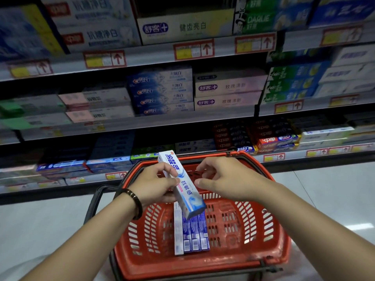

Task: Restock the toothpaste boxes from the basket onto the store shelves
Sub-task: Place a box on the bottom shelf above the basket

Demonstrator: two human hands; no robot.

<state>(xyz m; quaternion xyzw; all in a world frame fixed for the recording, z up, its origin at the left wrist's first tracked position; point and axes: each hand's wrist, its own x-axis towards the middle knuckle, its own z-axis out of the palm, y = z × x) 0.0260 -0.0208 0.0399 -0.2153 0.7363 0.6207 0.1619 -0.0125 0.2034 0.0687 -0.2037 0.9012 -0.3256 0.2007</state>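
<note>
Left hand [156, 185] grips one toothpaste box [181, 182] around its middle, with the thumb on the printed face and the fingers curled behind. The box is tilted: far end up toward the shelves, near end down over the basket [233, 230]. Right hand [227, 179] holds nothing. Its fingers are loosely curled, thumb and forefinger apart, tips just beside the box's right edge. Can't tell if the thumb touches it.

The basket sits on the floor [40, 230] right in front of the bottom shelf [81, 180], far rim close to the shelf edge. The spare boxes [192, 234] stand on edge in a tight row, left of centre on the basket bottom. There is open room to their right inside the basket. The held box's near end hangs directly above that row. The black handle [95, 199] is folded out to the left, beside the left forearm.

On the bottom shelf, low blue boxes [109, 162] and a green box [144, 156] sit at the front edge, left of the basket, with dark headroom above them. The red-and-dark stack [233, 136] to the right stands taller, with less clearance.

The middle shelf is packed. The Crest stack [162, 92] and the white-pink boxes [227, 94] beside it reach close to the shelf above. Price tags [192, 49] run along the shelf rails. A bracelet [135, 201] sits on the left wrist.
</note>
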